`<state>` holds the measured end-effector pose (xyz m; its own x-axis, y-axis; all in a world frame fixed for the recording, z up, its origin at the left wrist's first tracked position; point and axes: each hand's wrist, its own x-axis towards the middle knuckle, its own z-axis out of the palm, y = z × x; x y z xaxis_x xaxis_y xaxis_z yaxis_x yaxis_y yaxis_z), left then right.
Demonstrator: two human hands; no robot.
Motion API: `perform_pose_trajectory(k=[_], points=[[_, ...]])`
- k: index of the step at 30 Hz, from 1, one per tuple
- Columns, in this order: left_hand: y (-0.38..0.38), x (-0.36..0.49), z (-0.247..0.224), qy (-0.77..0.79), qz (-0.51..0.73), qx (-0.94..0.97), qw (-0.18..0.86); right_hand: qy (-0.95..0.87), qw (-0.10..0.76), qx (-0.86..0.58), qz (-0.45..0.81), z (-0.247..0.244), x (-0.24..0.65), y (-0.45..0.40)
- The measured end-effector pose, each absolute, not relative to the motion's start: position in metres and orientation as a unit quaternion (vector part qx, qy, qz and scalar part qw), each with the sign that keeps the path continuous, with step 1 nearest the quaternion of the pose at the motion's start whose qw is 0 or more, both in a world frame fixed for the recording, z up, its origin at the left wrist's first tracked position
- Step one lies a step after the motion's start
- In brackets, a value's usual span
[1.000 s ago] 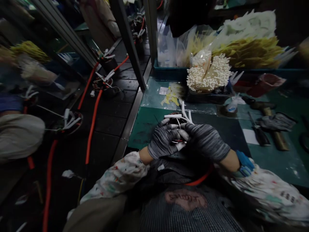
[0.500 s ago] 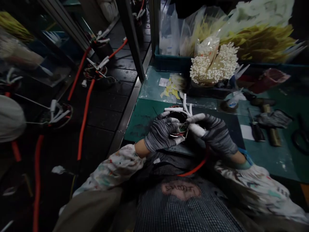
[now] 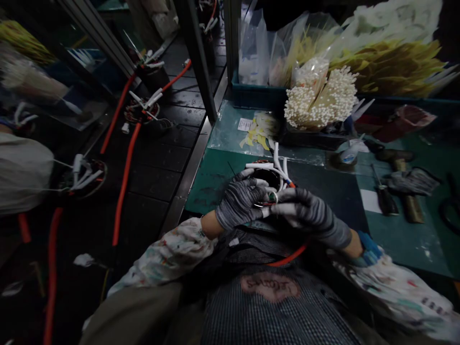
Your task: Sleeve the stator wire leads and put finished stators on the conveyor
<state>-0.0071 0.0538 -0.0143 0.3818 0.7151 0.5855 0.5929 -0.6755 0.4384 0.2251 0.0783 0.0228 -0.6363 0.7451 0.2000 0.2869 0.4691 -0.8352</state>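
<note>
A round motor stator (image 3: 272, 175) with copper windings, white-sleeved leads (image 3: 276, 158) and an orange-red cable (image 3: 293, 254) rests at the front of the bench. My left hand (image 3: 242, 199), in a grey striped glove with white fingertips, closes round its left rim. In a like glove, my right hand (image 3: 311, 213) has its fingers pressed together at the stator's near right side. What sits between those fingertips is hidden. A pale thin loop (image 3: 275, 197) shows on the winding between both hands. One sleeved lead carries an orange tip beside the right fingers.
Bundled white-tipped sleeves (image 3: 319, 100) and yellow strips (image 3: 388, 62) fill bins at the back. To the right lie a screwdriver (image 3: 386, 196), a hammer (image 3: 409, 201) and scissors (image 3: 451, 206). Several cabled stators (image 3: 142, 108) stand on the left line, where a co-worker's sleeve (image 3: 23, 172) shows.
My right hand has moved down and slightly left, lower on the stator's right side, uncovering the orange-tipped lead. My left hand keeps its hold. The co-worker's sleeve has shifted right.
</note>
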Motion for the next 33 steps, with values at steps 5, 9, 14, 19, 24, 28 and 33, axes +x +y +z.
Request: perform_pose_trajectory(k=[5, 9, 14, 19, 24, 28, 33], points=[[0.052, -0.005, -0.01, 0.415, 0.389, 0.817, 0.098, -0.837, 0.243, -0.335, 0.358, 0.013, 0.239, 0.072], [0.052, -0.004, -0.009, 0.402, 0.389, 0.822, 0.101, -0.862, 0.188, -0.28, 0.377, 0.026, 0.232, 0.069], [0.055, -0.005, -0.006, 0.423, 0.361, 0.824, 0.105, -0.837, 0.241, -0.427, 0.241, 0.038, 0.184, 0.092], [0.056, -0.019, -0.003, 0.37, 0.352, 0.854, 0.097, -0.799, 0.39, -0.408, 0.208, 0.032, 0.178, 0.113], [0.052, -0.042, 0.007, 0.387, 0.266, 0.882, -0.038, -0.782, 0.365, -0.464, 0.197, 0.012, 0.208, 0.111], [0.054, -0.051, 0.032, 0.328, 0.185, 0.923, -0.083, -0.839, 0.256, -0.401, 0.264, 0.001, 0.208, 0.134], [0.061, -0.048, 0.056, 0.267, 0.098, 0.949, -0.138, -0.87, 0.164, -0.252, 0.39, 0.021, 0.197, 0.187]])
